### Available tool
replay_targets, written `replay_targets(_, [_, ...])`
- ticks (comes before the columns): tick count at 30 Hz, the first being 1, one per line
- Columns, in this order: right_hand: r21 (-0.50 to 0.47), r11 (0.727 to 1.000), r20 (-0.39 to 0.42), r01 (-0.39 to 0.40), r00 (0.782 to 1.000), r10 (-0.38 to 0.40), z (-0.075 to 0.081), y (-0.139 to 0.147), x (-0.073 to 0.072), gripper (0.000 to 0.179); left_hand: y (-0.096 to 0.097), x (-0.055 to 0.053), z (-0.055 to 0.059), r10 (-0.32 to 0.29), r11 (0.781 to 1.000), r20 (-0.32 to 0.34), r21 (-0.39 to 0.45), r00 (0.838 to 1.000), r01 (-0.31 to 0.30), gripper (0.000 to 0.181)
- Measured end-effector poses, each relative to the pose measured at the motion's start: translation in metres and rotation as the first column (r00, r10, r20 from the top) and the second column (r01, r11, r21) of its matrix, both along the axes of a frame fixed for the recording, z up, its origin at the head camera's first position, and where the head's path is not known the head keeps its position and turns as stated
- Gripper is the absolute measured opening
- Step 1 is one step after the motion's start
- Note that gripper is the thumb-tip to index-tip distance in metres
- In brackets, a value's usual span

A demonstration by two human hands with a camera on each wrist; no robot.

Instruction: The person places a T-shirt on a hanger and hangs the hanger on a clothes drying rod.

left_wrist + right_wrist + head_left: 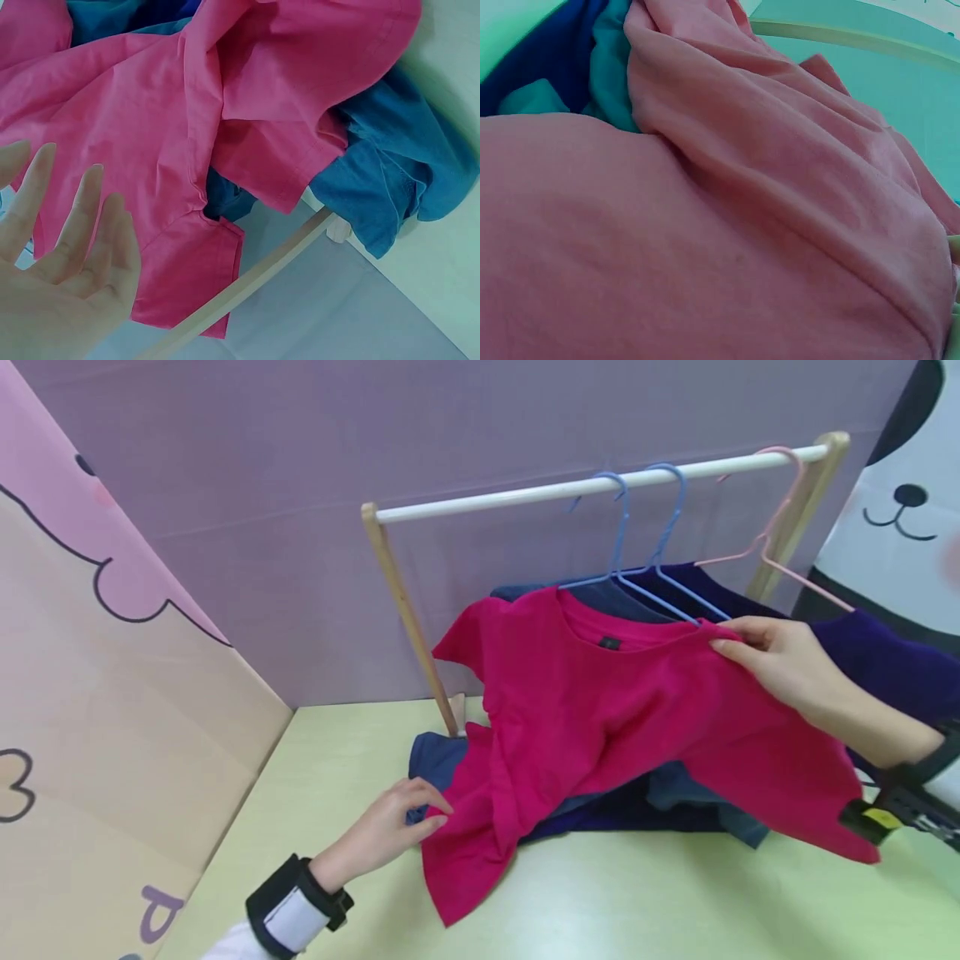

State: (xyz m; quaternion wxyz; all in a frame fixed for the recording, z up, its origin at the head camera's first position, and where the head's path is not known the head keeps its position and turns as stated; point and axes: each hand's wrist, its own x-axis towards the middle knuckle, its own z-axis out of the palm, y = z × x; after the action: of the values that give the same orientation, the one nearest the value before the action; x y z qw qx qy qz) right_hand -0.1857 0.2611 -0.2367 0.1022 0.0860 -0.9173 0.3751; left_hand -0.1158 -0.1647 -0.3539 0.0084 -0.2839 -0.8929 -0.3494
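A bright pink T-shirt [600, 710] hangs spread in front of the rack, its neckline at the front blue hanger [621, 527]. My right hand [787, 660] pinches the shirt at its shoulder beside the neckline, close to the end of a hanger arm. In the right wrist view, pink cloth [727, 240] fills most of the picture. My left hand [390, 827] is beside the lower left part of the shirt, fingers loosely bent and gripping nothing. The left wrist view shows its fingers [79, 225] apart in front of the pink cloth.
A white rail [502, 500] on wooden posts [408, 618] carries another blue hanger [667, 518] and a pink hanger [780, 510]. Behind the pink shirt hang a blue-grey garment [435, 760] and a dark purple one [892, 664]. Below is a pale yellow-green table [615, 893].
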Motion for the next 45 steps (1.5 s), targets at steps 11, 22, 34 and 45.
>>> replay_targets(11, [0.038,0.999,-0.134,0.004,0.991,0.001,0.001,-0.001,0.004,0.030,0.001,0.001,-0.003,-0.011,1.000,0.016,0.012,1.000,0.011,0.012])
replay_targets(22, [0.044,0.997,-0.289,0.063,0.956,-0.048,-0.011,0.014,0.004,0.028,0.004,-0.001,0.000,-0.003,1.000,0.032,0.026,0.999,0.002,0.013])
replay_targets(34, [-0.205,0.963,-0.202,-0.173,0.971,0.131,-0.047,-0.041,0.065,0.021,0.018,-0.002,-0.022,0.072,0.988,0.087,0.132,0.994,-0.083,0.016])
replay_targets(45, [-0.322,0.929,-0.027,-0.183,0.983,0.184,-0.145,-0.074,0.076,0.021,0.043,0.010,-0.068,0.121,0.918,0.290,0.330,0.949,-0.218,0.020])
